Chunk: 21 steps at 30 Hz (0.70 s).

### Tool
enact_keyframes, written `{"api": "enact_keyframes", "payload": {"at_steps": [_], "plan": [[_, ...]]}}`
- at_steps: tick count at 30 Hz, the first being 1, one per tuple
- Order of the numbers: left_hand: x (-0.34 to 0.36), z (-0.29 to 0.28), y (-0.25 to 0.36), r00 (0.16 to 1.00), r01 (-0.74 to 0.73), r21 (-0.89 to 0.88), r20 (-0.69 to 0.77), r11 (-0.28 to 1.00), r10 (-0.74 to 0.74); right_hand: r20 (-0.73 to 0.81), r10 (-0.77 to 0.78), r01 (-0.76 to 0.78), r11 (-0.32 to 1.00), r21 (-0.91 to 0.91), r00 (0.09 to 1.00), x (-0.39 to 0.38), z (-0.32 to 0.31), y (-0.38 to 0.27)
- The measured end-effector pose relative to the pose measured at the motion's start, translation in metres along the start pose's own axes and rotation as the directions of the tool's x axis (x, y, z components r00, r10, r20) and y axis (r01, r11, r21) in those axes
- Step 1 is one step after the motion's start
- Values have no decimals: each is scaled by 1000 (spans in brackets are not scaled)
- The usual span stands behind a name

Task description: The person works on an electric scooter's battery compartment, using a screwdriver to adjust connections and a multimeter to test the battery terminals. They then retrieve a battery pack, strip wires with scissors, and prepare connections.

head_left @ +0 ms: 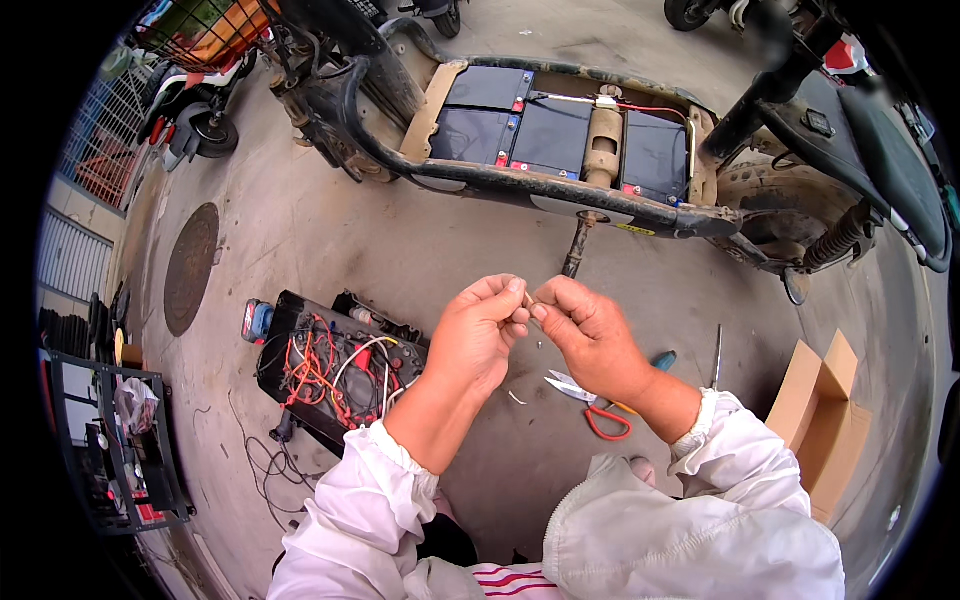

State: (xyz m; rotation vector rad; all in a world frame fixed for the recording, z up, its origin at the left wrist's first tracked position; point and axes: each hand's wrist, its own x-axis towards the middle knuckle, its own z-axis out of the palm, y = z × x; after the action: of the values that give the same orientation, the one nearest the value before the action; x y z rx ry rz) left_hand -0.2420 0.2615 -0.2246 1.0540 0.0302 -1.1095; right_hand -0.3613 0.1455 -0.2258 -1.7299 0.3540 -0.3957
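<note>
My left hand (482, 330) and my right hand (590, 335) meet in front of me, above the concrete ground. Both are closed in a pinch on something thin and pale, mostly covered by the fingers; its kind does not show. Beyond them stands an electric scooter frame (470, 183) with its floor compartment uncovered. Black batteries (560, 135) sit in it, with red and blue terminals, a white wire (565, 98) and a red wire (650, 109). Under my right forearm lie scissors (607, 422) with orange-red handles, their blades apart.
At the left, a black tray (335, 432) holds tangled red, orange and white wires. An open cardboard box (822, 425) stands at the right, near a thin metal tool (718, 355). A shelf rack (115, 440) is at far left, a manhole cover (191, 270) behind it.
</note>
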Motion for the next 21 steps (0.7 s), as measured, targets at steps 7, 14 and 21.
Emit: {"api": "enact_keyframes", "payload": {"at_steps": [7, 14, 21], "plan": [[3, 16, -64, 993, -70, -6, -96, 998, 69, -64, -127, 102, 948, -303, 990, -37, -17, 37], [-7, 39, -75, 982, -58, 411, -140, 910, 126, -177, -215, 129, 907, -400, 961, -42, -28, 49], [-3, 40, -69, 993, -23, 355, -97, 935, 62, -12, -393, 339, 807, -484, 919, -53, -50, 51]]}}
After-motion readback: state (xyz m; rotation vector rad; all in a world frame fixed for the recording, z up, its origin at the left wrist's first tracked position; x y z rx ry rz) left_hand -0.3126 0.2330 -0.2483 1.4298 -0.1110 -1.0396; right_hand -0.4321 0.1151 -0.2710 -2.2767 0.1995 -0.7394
